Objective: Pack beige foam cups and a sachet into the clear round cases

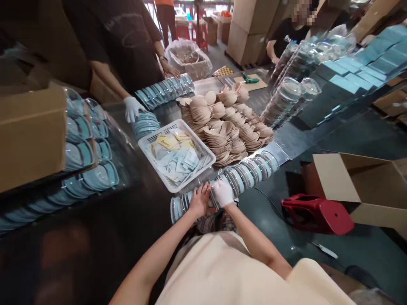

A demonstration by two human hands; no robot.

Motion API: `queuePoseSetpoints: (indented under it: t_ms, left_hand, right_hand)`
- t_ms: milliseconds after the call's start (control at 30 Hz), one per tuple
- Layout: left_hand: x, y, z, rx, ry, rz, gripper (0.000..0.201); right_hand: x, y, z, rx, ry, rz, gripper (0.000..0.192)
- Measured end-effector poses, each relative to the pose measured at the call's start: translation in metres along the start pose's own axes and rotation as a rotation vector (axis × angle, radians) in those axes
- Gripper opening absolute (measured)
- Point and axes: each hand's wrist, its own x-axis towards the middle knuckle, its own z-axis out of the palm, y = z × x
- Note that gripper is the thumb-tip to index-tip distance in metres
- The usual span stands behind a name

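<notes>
A row of round plastic containers (250,174) with clear lids and pale blue bands lies on its side along the near table edge. My bare left hand (200,201) grips containers toward the row's left end, its fingers curled over the top and the thumb on the near side. Right beside it, my right hand (223,193), in a white glove, is closed on a container in the middle of the row; its fingertips are hidden. Just beyond my hands sits a white plastic basket (155,172) holding yellow and pale printed packets (181,163). Nested wooden spoons (222,135) are heaped behind the row.
Across the table, a co-worker's gloved hand (132,109) touches more containers (145,123). An open carton (32,135) with containers stands left. Stacked containers (282,101) and blue boxes (343,80) occupy the right. A red stool (318,214) and cardboard box (372,186) are on the floor.
</notes>
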Motion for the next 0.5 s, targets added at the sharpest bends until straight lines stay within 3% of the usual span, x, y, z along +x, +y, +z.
queuePoseSetpoints:
  t_ms: [100, 167, 233, 367, 433, 500]
  left_hand:
    - [0.001, 0.007, 0.002, -0.005, -0.031, -0.017, 0.119]
    - [0.001, 0.009, 0.005, -0.026, -0.027, -0.034, 0.117]
    - [0.001, 0.007, 0.007, -0.047, -0.006, -0.033, 0.113]
    - [-0.001, 0.004, 0.011, -0.074, 0.090, 0.009, 0.117]
    - [-0.001, 0.004, 0.013, -0.081, 0.119, 0.008, 0.122]
    - [-0.001, 0.004, 0.014, -0.083, 0.125, 0.001, 0.125]
  right_hand:
    - [0.061, -0.059, -0.010, -0.040, -0.029, -0.094, 0.026]
    - [0.066, -0.066, -0.016, -0.047, -0.027, -0.227, 0.023]
    - [0.042, -0.041, -0.019, -0.095, 0.020, -0.443, 0.027]
    - [-0.017, 0.064, -0.022, -0.375, 0.055, -0.739, 0.025]
    - [-0.023, 0.106, -0.024, -0.456, 0.030, -0.841, 0.029]
    - [-0.014, 0.128, -0.022, -0.465, 0.038, -0.911, 0.025]
